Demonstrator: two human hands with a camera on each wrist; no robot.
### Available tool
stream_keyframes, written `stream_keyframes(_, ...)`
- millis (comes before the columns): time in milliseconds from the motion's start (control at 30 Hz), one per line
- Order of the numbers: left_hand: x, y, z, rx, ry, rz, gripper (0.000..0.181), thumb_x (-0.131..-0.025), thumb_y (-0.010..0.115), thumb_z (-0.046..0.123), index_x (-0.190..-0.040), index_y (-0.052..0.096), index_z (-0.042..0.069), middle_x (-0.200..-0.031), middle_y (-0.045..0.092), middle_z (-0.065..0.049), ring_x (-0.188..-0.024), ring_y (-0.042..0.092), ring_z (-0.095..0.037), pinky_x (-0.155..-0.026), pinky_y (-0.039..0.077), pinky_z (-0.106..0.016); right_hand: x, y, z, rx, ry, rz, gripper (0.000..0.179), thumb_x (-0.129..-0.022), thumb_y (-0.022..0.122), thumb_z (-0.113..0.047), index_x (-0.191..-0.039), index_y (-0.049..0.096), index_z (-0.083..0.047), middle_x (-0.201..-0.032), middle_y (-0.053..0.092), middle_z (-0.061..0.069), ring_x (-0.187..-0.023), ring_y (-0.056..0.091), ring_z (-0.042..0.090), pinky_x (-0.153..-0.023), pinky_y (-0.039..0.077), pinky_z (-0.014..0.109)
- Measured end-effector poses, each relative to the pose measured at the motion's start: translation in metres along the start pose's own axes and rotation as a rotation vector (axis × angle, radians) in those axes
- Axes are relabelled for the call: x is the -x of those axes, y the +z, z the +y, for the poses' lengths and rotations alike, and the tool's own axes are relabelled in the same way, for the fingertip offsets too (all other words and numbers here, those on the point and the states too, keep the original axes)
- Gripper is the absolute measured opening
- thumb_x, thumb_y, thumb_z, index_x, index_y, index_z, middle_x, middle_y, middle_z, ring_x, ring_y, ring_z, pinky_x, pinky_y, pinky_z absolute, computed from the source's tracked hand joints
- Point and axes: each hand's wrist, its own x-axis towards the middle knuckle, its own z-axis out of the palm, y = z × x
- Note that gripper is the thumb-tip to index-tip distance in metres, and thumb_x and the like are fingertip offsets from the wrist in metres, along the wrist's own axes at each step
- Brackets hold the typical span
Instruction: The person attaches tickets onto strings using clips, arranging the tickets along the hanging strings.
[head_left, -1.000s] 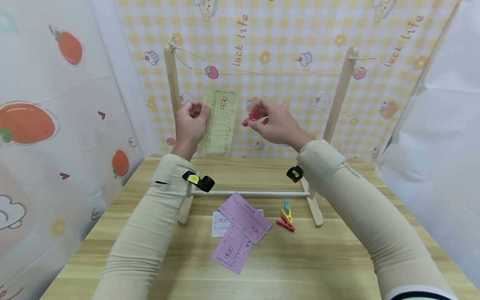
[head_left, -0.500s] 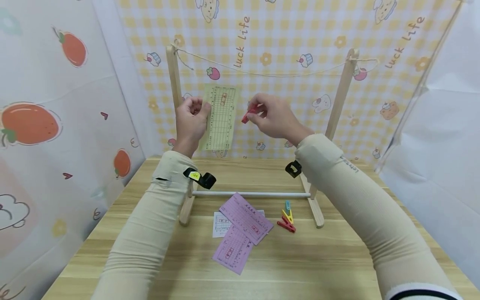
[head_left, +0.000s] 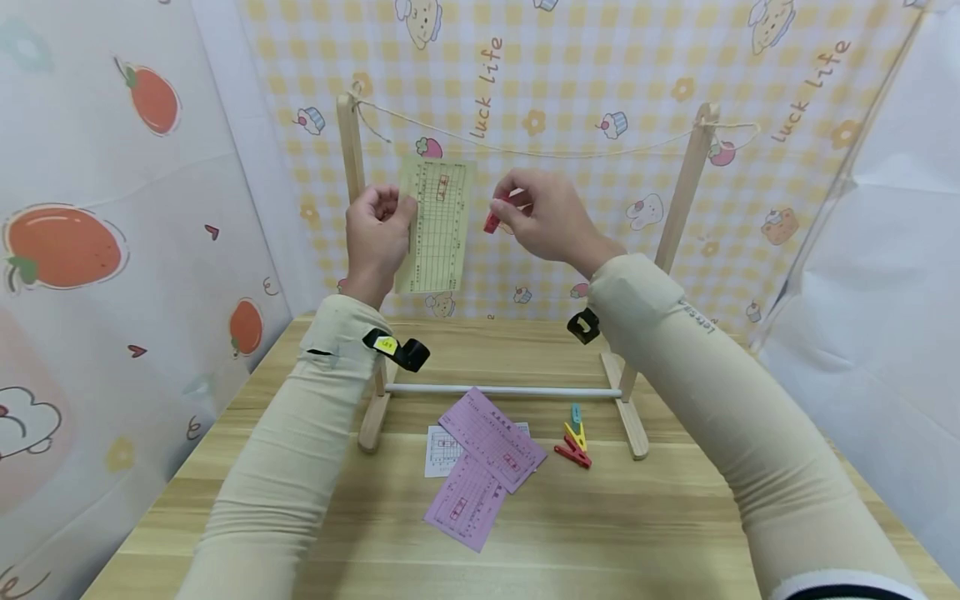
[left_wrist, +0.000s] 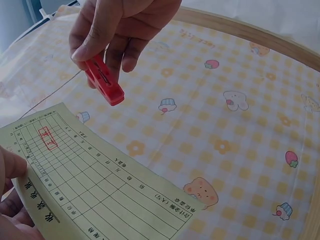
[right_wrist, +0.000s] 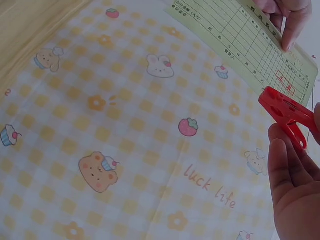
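Held slip (left_wrist: pixel 102 170), pinched clothespin (left_wrist: pixel 106 84); checked cloth (left_wrist: pixel 192 132)

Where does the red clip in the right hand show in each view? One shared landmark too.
Head: red clip above picture center, slightly right.
Left wrist: red clip upper left of center.
Right wrist: red clip on the right, near mid-height.
Landmark: green slip in the left hand, visible in all three.

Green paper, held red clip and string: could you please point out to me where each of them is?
Green paper (head_left: pixel 437 232): head view, middle of its printed face.
Held red clip (left_wrist: pixel 108 89): left wrist view, middle of its visible body.
String (head_left: pixel 558 156): head view, its sagging middle stretch.
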Motion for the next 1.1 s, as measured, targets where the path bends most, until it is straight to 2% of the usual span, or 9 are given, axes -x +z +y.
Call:
stream_keyframes(200, -0.002, -0.001, 0.003, -0.005, -0.006, 0.007, 0.015, -0.095, 0.061, 0.009, -0.104, 0.06, -0.003, -0.084, 0.055, -0.002, -0.075, 0.05, -0.011, -0.066, 0.041, -0.023, -0.006, -0.006, -0.004, 0.03, 0.029, -0.009, 0.008, -0.095, 0.06, -0.011, -0.094, 0.063, -0.003, -0.096, 0.068, 0.006, -0.096, 0.068, 0.018, -0.076, 0.054, 0.032)
stream_keyframes(500, -0.005, -0.003, 0.006, -0.015, 0.013, 0.018, 0.015, -0.095, 0.06, 0.01, -0.104, 0.059, -0.002, -0.084, 0.055, -0.001, -0.075, 0.05, -0.011, -0.067, 0.041, -0.023, -0.013, -0.013, -0.007, 0.087, 0.045, -0.017, 0.01, -0.095, 0.061, -0.011, -0.092, 0.067, -0.004, -0.096, 0.07, 0.006, -0.095, 0.069, 0.019, -0.08, 0.054, 0.032)
stream_keyframes(700, -0.008, -0.004, 0.009, -0.032, 0.024, 0.045, 0.01, -0.094, 0.06, 0.009, -0.1, 0.061, 0.001, -0.083, 0.054, -0.001, -0.074, 0.049, -0.011, -0.066, 0.04, -0.023, -0.022, -0.015, -0.009, 0.082, 0.035, 0.023, 0.01, -0.094, 0.061, -0.011, -0.093, 0.066, -0.002, -0.101, 0.069, 0.007, -0.097, 0.068, 0.018, -0.084, 0.053, 0.029)
stream_keyframes(900, -0.012, -0.005, 0.014, -0.049, 0.008, 0.052, 0.014, -0.095, 0.059, 0.01, -0.104, 0.06, 0.0, -0.084, 0.054, 0.0, -0.076, 0.049, -0.01, -0.068, 0.039, -0.024, -0.028, -0.017, -0.013, 0.085, 0.028, 0.043, 0.01, -0.095, 0.061, -0.011, -0.094, 0.065, -0.002, -0.099, 0.07, 0.006, -0.099, 0.066, 0.015, -0.084, 0.052, 0.026)
stream_keyframes(1100, -0.013, -0.004, 0.017, -0.05, -0.018, 0.058, 0.013, -0.096, 0.059, 0.012, -0.106, 0.061, 0.002, -0.087, 0.055, -0.001, -0.078, 0.05, -0.01, -0.068, 0.041, -0.024, -0.031, -0.021, -0.016, 0.098, 0.022, 0.053, 0.01, -0.095, 0.062, -0.011, -0.097, 0.066, -0.002, -0.102, 0.067, 0.006, -0.1, 0.066, 0.015, -0.084, 0.052, 0.028)
